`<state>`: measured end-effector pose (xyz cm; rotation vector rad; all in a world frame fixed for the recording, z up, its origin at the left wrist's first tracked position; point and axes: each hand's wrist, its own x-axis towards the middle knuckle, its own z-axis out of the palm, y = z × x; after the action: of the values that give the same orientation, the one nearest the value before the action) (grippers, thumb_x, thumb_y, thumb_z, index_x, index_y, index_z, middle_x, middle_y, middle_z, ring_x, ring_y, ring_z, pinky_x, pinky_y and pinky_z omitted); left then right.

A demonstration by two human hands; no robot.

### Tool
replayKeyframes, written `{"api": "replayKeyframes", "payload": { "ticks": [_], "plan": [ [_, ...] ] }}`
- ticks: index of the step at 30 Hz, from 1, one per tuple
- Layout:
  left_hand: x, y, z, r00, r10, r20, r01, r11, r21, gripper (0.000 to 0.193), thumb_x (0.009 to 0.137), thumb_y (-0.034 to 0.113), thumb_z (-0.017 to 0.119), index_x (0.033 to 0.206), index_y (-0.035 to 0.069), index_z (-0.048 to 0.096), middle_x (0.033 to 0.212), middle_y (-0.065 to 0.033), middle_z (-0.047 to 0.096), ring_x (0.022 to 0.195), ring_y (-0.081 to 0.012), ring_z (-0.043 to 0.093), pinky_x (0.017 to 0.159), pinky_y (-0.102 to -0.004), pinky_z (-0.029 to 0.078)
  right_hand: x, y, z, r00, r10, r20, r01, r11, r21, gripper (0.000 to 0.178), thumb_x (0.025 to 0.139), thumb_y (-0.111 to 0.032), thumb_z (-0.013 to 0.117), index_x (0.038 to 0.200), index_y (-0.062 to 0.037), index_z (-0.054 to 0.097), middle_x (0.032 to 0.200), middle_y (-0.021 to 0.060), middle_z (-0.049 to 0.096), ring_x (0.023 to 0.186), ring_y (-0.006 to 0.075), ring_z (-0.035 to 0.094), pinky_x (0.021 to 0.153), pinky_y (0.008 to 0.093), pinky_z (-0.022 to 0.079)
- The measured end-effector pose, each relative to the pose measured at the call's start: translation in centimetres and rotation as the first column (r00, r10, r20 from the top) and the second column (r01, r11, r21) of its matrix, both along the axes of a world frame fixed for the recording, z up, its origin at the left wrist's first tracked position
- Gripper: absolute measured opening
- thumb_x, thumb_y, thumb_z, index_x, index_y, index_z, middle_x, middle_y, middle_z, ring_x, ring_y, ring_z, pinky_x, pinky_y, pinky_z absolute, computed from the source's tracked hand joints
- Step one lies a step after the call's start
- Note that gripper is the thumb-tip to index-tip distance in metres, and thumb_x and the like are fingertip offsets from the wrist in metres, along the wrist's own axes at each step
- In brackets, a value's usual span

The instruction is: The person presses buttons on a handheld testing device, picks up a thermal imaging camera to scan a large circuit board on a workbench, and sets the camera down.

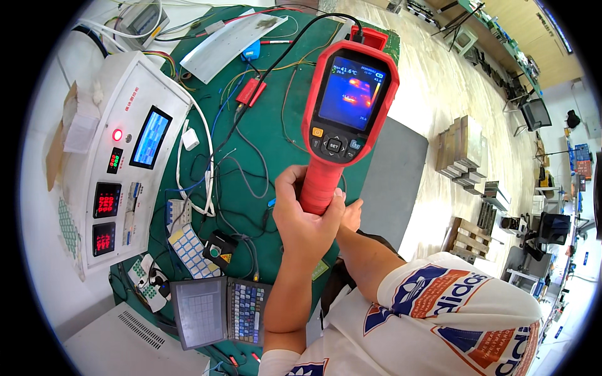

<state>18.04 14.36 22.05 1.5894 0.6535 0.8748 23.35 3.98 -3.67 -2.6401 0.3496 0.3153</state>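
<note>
Tabletop (279, 141), green, runs beneath everything in reach; along its left edge stands a white control cabinet (128, 166) with a lit blue display (151, 138). Toward the near edge, an open laptop (216, 310). Held over the tabletop near its right edge is a red-and-black thermal camera (342, 125), its screen (345, 94) glowing. The left hand (307, 222) is wrapped around its handle (323, 188). The right hand (353, 216) is partly hidden behind; whether it grips anything, I cannot tell. A small red module (251, 92) lies toward the far edge.
</note>
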Motion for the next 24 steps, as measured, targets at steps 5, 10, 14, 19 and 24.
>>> {"api": "replayKeyframes", "payload": {
  "ticks": [5, 10, 14, 19, 24],
  "plan": [
    [0.09, -0.03, -0.07, 1.000, 0.011, 0.000, -0.011, 1.000, 0.016, 0.054, 0.077, 0.005, 0.078, 0.122, -0.003, 0.050, 0.110, -0.0118, 0.057, 0.093, -0.0173, 0.061, 0.082, -0.0320, 0.052, 0.03, 0.07, -0.08, 1.000, -0.011, -0.004, 0.011, 1.000, -0.003, 0.061, 0.097, -0.057, 0.051, 0.118, 0.0007, 0.046, 0.109, 0.0296, 0.063, 0.094, 0.0493, 0.066, 0.081, 0.0566, 0.054],
    [0.22, -0.24, -0.08, 1.000, 0.010, 0.009, -0.010, 1.000, -0.017, 0.053, 0.077, 0.005, 0.078, 0.121, -0.003, 0.050, 0.110, -0.0117, 0.058, 0.093, -0.0179, 0.061, 0.082, -0.0323, 0.052, 0.05, 0.15, 0.23, 1.000, -0.021, -0.003, 0.021, 1.000, -0.003, 0.062, 0.097, -0.057, 0.051, 0.118, 0.0011, 0.045, 0.109, 0.0297, 0.063, 0.093, 0.0493, 0.066, 0.080, 0.0564, 0.054],
    [0.29, -0.33, -0.15, 0.999, 0.032, -0.008, -0.032, 0.999, 0.028, 0.053, 0.077, 0.006, 0.078, 0.121, -0.003, 0.050, 0.109, -0.0118, 0.058, 0.093, -0.0182, 0.061, 0.082, -0.0326, 0.052, 0.04, 0.28, 0.31, 0.999, -0.047, -0.002, 0.047, 0.999, 0.011, 0.063, 0.097, -0.057, 0.051, 0.120, 0.0014, 0.045, 0.109, 0.0296, 0.063, 0.092, 0.0491, 0.067, 0.079, 0.0563, 0.055],
    [0.37, -0.56, -0.13, 0.999, 0.036, -0.001, -0.036, 0.999, 0.023, 0.053, 0.076, 0.005, 0.078, 0.121, -0.003, 0.050, 0.109, -0.0121, 0.057, 0.093, -0.0185, 0.061, 0.082, -0.0329, 0.051, 0.07, 0.11, 0.17, 0.999, -0.037, -0.018, 0.038, 0.999, 0.024, 0.063, 0.097, -0.057, 0.051, 0.121, 0.0016, 0.045, 0.110, 0.0295, 0.063, 0.093, 0.0488, 0.067, 0.080, 0.0560, 0.055],
    [0.44, -0.79, -0.10, 0.999, 0.043, -0.004, -0.043, 0.998, 0.046, 0.053, 0.076, 0.004, 0.078, 0.121, -0.003, 0.050, 0.110, -0.0122, 0.057, 0.094, -0.0189, 0.060, 0.083, -0.0332, 0.051, 0.15, -0.03, 0.18, 0.999, -0.037, -0.027, 0.038, 0.998, 0.047, 0.063, 0.097, -0.057, 0.051, 0.120, 0.0014, 0.045, 0.110, 0.0296, 0.063, 0.095, 0.0490, 0.066, 0.080, 0.0560, 0.055]
  ]
}}
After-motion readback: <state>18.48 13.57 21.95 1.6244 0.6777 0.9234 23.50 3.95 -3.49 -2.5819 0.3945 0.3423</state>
